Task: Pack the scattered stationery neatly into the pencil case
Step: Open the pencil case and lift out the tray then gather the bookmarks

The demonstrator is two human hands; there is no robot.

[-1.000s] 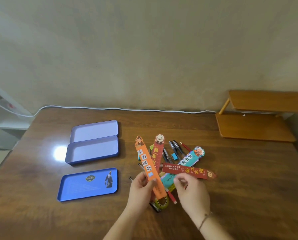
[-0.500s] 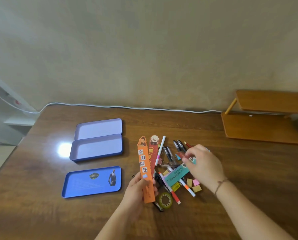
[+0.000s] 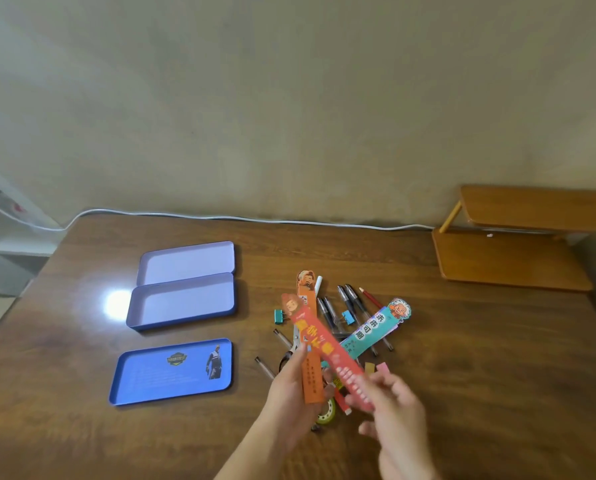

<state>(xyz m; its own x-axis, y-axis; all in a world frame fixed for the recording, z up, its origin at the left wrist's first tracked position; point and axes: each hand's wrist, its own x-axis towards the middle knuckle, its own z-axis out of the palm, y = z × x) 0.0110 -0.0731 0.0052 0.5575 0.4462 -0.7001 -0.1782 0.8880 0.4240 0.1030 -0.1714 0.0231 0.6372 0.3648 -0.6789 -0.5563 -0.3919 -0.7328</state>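
An open blue pencil case (image 3: 182,308) lies on the table's left, its hinged lid behind it. My left hand (image 3: 291,386) grips an orange bookmark (image 3: 311,379) near its lower end. My right hand (image 3: 391,410) pinches the near end of a red bookmark (image 3: 326,346), which lies slanted across the orange one. Under them sits a pile of stationery: a teal bookmark (image 3: 376,329), several dark pens (image 3: 350,303), a red pencil (image 3: 371,299), blue binder clips (image 3: 279,317), a tape roll (image 3: 327,412) and small erasers (image 3: 376,368).
A separate blue tray (image 3: 171,372) with a printed figure lies in front of the case. A wooden shelf stand (image 3: 511,258) occupies the table's far right. A white cable (image 3: 255,219) runs along the back edge by the wall.
My right hand came back from the pile with the red bookmark and laid it across the orange one held by my left hand. The teal bookmark stays on the pile.
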